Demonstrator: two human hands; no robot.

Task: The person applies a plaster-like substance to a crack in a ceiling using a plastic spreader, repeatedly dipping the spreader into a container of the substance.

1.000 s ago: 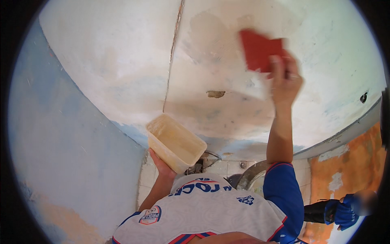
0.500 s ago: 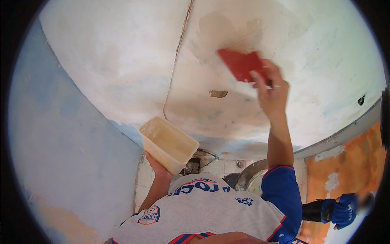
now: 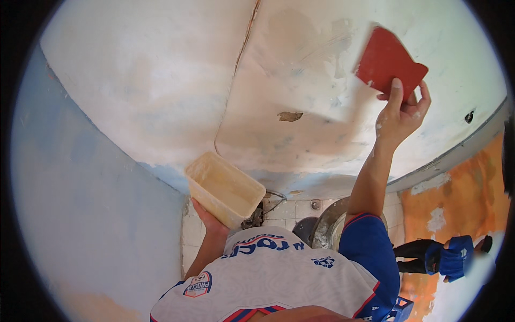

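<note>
Red scraper point(image 3: 387, 63) moved up-right, R hand point(image 3: 399, 115)

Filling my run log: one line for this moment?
left hand: holds tub | right hand: presses red spreader on wall

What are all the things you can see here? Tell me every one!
red scraper: one, red, flat against the wall at upper right, in the right hand
tub: one, pale yellowish plastic, rectangular, centre, resting on the left hand
wall: one, white and patchy, with a long crack and a small chipped spot; blue lower at left
orange wall: one, peeling, far right
bucket: one, grey, smeared, on the tiled floor below
another person: one, in blue and black, lower right
shirt: one, white with blue sleeves, bottom centre
left hand: one, under the tub
right hand: one, raised, gripping the scraper
</note>
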